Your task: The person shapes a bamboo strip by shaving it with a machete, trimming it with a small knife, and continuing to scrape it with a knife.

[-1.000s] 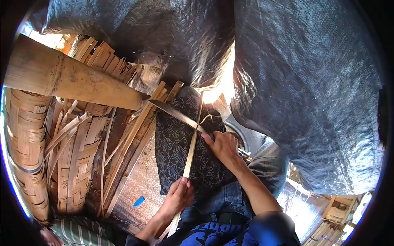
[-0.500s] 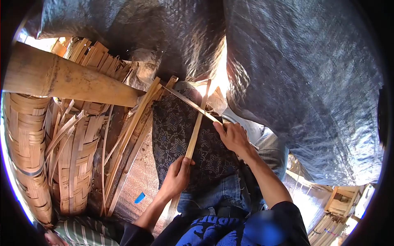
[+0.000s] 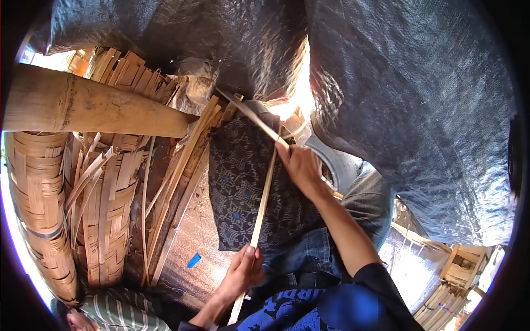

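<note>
My left hand (image 3: 242,271) is closed around a pale bamboo strip (image 3: 261,207) that slants up over my lap; its lower end sticks out below the fist. Near the strip's upper end, my right hand (image 3: 303,170) grips a long knife (image 3: 251,115), whose thin blade points up and left, slightly blurred. The blade lies across the strip's top, where my fingers cover the contact. Under both lies a dark patterned cloth (image 3: 234,182), draped over my legs.
A thick bamboo pole (image 3: 105,105) juts in from the left above woven bamboo rolls (image 3: 41,204). Split bamboo slats (image 3: 182,171) lean beside my lap. Dark plastic sheeting (image 3: 408,110) hangs ahead. A person's striped sleeve (image 3: 118,311) is at lower left.
My right hand and the knife have moved up and left along the strip. My left hand, with the strip, has shifted lower, toward my body.
</note>
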Demonstrator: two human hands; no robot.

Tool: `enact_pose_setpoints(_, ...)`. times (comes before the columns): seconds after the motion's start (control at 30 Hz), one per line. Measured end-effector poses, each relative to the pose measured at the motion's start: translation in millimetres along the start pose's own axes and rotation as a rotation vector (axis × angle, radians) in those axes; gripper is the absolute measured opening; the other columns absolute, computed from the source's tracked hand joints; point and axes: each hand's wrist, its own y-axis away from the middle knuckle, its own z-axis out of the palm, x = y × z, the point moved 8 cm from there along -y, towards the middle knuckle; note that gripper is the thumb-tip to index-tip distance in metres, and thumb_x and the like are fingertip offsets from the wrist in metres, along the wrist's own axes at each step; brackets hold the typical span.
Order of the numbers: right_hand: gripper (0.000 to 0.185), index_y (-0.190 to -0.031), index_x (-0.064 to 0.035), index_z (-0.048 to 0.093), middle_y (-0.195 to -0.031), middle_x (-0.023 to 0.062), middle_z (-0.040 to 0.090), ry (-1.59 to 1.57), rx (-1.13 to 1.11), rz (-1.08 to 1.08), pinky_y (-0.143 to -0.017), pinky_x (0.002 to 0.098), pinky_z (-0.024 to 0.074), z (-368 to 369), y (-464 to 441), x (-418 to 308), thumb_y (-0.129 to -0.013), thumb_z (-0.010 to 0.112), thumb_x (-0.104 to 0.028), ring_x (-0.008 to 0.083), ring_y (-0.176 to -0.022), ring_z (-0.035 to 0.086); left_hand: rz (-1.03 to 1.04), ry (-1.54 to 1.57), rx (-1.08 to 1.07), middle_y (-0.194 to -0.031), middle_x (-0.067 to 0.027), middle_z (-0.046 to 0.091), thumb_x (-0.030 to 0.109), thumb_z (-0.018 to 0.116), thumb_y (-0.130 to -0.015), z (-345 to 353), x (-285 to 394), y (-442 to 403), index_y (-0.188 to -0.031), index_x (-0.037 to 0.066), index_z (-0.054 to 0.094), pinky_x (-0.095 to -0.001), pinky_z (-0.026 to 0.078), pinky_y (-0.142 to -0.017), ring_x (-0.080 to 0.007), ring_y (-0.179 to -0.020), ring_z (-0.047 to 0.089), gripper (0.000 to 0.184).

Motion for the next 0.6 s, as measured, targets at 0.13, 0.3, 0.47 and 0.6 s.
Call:
enact_pose_setpoints(0.13,0.064,-0.066,0.0048,0.062,-0.063,0.0277,0.059,0.080,-0.025,0.001,-0.056,0.0482,0.0474,17.9,-50.4,22.5,-0.092,0.047,-0.052,0.0383,-0.062,0.063,0.035,-0.152,0.067,-0.058,0.0034,0.031,0.031,0.032,-0.102,-10.3,0.2,32.7,-0.089,0.012,0.040,-0.0232,0.024,-0.040,-0.0071,-0.043,0.026,0.025)
enact_pose_setpoints(0.3,0.085,-0.082,0.0095,0.067,-0.073,0.0287,0.063,0.217,-0.208,0.148,-0.073,0.0470,0.0489,13.4,-63.4,62.9,-0.092,0.027,-0.065,0.0418,-0.073,0.064,0.158,-0.230,0.145,-0.054,0.0033,0.035,0.028,0.035,-0.102,-24.9,12.3,61.6,-0.095,0.006,0.045,-0.0208,0.025,-0.037,-0.0057,-0.039,0.031,0.025)
enact_pose_setpoints(0.47,0.081,-0.054,-0.0005,0.045,-0.053,0.0147,0.052,-0.006,-0.652,0.402,-0.065,0.0431,0.0489,-53.9,-17.7,48.7,-0.091,0.022,-0.068,0.0266,-0.054,0.060,0.388,-0.706,0.341,-0.055,-0.0008,0.041,0.023,0.037,-0.101,-33.7,54.7,6.3,-0.089,0.003,0.051,-0.0270,0.031,-0.042,-0.0099,-0.045,0.039,0.028)
enact_pose_setpoints(0.6,0.076,-0.050,-0.0032,0.048,-0.042,0.0095,0.045,-0.058,-0.523,0.320,-0.053,0.0446,0.0450,-82.8,30.5,47.1,-0.094,0.027,-0.062,0.0249,-0.041,0.052,0.492,-0.837,0.316,-0.057,-0.0084,0.042,0.022,0.038,-0.100,-16.8,76.8,-38.8,-0.088,0.000,0.052,-0.0334,0.034,-0.050,-0.0162,-0.053,0.042,0.029)
